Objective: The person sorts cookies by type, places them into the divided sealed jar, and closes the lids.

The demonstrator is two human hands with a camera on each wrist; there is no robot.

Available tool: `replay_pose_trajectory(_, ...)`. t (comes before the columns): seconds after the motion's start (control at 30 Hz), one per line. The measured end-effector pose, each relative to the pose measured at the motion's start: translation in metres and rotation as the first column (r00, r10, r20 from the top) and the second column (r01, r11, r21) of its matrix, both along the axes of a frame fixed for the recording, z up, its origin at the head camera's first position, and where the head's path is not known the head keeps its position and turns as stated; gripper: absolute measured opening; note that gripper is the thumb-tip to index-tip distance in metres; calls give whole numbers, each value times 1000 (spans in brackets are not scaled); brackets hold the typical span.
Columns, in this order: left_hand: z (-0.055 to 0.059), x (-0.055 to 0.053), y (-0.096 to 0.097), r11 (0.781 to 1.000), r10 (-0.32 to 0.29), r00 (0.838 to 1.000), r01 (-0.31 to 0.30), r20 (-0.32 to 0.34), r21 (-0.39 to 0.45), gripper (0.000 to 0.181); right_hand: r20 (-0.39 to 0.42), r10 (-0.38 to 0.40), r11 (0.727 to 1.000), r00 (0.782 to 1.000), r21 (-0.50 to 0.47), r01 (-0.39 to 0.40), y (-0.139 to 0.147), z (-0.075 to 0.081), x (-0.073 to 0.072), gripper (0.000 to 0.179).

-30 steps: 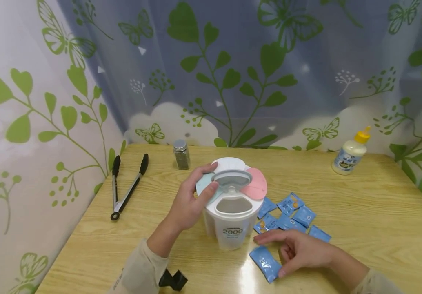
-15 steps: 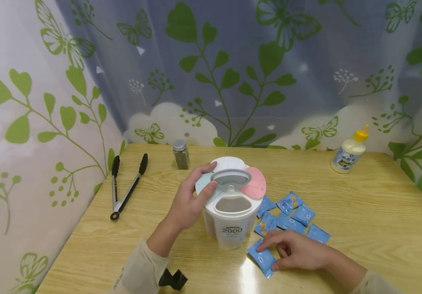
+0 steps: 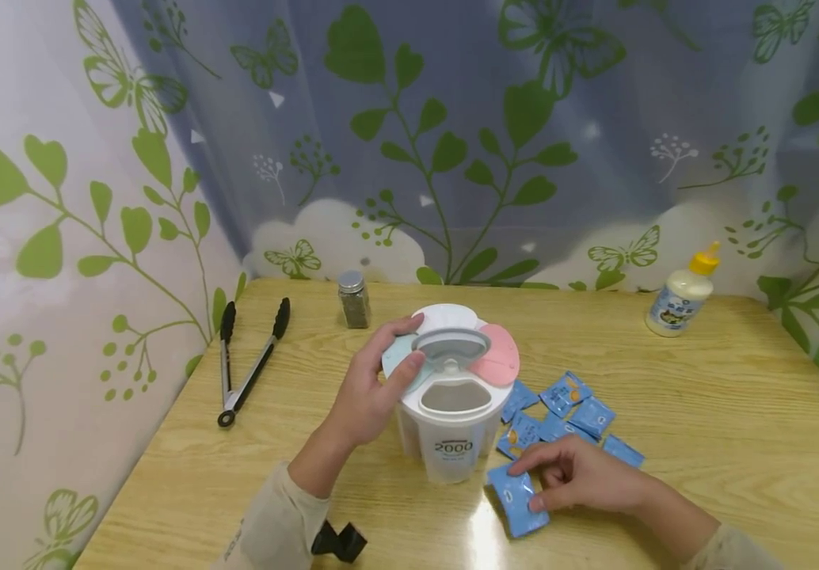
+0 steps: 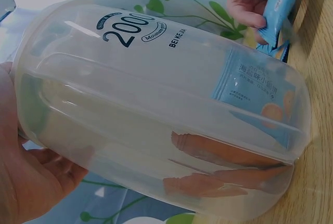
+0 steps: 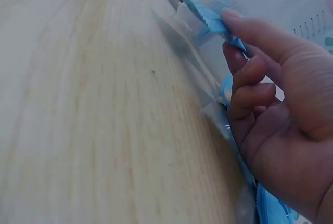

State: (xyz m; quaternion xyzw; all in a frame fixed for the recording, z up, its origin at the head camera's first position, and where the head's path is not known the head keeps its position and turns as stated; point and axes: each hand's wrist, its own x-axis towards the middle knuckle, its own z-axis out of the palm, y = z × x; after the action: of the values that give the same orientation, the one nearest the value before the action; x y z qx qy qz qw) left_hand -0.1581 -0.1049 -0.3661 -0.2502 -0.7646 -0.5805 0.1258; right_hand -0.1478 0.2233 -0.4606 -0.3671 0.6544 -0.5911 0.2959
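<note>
My left hand (image 3: 374, 388) grips the top of a clear divided food storage container (image 3: 450, 455) in the head view, its thumb on the lid. The container's lid sections are white, pale blue and pink; the front grey flap (image 3: 452, 346) stands raised over its opening. Low down, a blue packet (image 4: 255, 91) and orange-brown packets (image 4: 218, 154) show through the wall in the left wrist view. Right of the container's base, my right hand (image 3: 584, 479) pinches a small blue snack packet (image 3: 519, 503) between thumb and fingers. In the right wrist view, that packet (image 5: 208, 18) is tilted.
Several blue packets (image 3: 566, 393) lie behind my right hand. Tongs (image 3: 245, 380) lie spread at the left, and a spice jar (image 3: 354, 301) stands behind the container. A yellow-capped bottle (image 3: 679, 301) is at the back right. A black object (image 3: 340, 542) sits by my left sleeve.
My right fingers have closed on the near blue packet, which has turned and now looks slightly lifted. The left hand and container have stayed in place.
</note>
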Motion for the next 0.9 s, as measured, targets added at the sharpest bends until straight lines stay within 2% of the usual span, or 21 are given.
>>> replay_pose_trajectory(0.13, 1, -2, 1, 1000, 1, 1000, -1, -1, -1, 42, 22, -12, 998, 1000, -56, 13, 2, 7, 0, 38)
replay_pose_trajectory(0.2, 2, -1, 1, 1000, 1, 1000, -1, 2, -3, 42, 2, -8, 995, 1000, -96, 8, 4, 11, 0, 39)
replay_pose_trajectory(0.4, 1, 0, 0, 1000, -1, 1000, 1, 5, -11, 43, -1, 25, 984, 1000, -179, -24, 7, 32, 0, 44)
replay_pose_trajectory(0.53, 0, 0, 0, 1000, -9, 1000, 9, -5, -6, 43, -27, 83, 955, 996, -284, -87, 7, 48, -3, 50)
replay_pose_trajectory(0.63, 0, -1, 0, 1000, -6, 1000, 6, -1, -6, 44, -31, 85, 938, 996, -336, -90, 4, 63, -4, 50)
replay_pose_trajectory(0.77, 0, 1, 0, 1000, 6, 1000, -6, 8, -12, 43, -108, 18, 927, 994, -370, -57, -6, 82, -7, 52)
replay_pose_trajectory(0.87, 1, 1, 0, 1000, 8, 1000, -8, -5, -18, 42, -164, -65, 927, 984, -375, -2, -17, 95, -9, 52)
replay_pose_trajectory(0.9, 1, 1, 0, 1000, 8, 1000, -8, -11, -19, 42, -160, -89, 929, 983, -368, 25, -20, 99, -9, 51)
